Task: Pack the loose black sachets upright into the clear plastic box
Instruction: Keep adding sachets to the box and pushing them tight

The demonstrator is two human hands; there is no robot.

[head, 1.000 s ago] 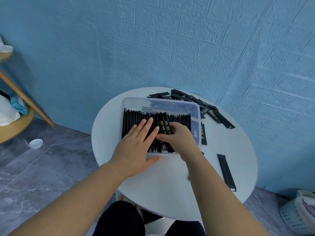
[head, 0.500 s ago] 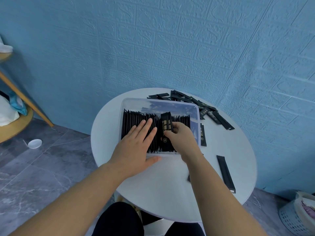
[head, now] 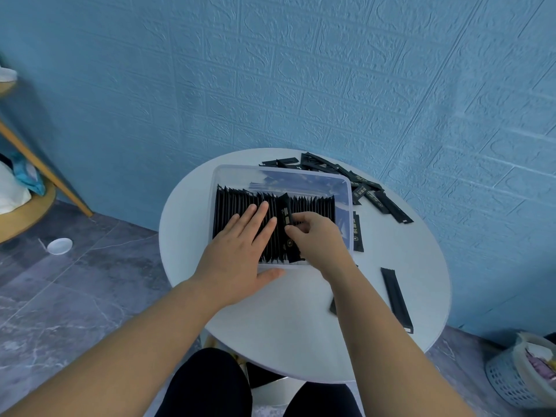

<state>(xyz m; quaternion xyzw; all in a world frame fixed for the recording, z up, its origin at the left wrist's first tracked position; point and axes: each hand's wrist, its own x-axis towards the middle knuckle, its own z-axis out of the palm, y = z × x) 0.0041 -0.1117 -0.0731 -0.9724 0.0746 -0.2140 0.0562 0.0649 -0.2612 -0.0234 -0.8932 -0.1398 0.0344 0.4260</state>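
A clear plastic box (head: 346, 188) stands on a round white table (head: 301, 326). Inside it a row of black sachets (head: 313, 206) stands upright. My left hand (head: 240, 251) lies flat, fingers spread, on the left part of the row. My right hand (head: 319, 239) pinches one black sachet (head: 287, 218) that sits in the middle of the row, tilted. A pile of loose black sachets (head: 376, 194) lies behind and right of the box. One long sachet (head: 395, 299) lies near the table's right front edge.
A single sachet (head: 357, 233) lies flat against the box's right side. A blue wall is close behind the table. A wooden shelf (head: 27, 212) stands at the left, a white lid (head: 59, 245) on the floor, a laundry basket (head: 523, 374) at the lower right.
My right hand has worked the held sachet down into the middle of the row. My left hand stays flat on the row.
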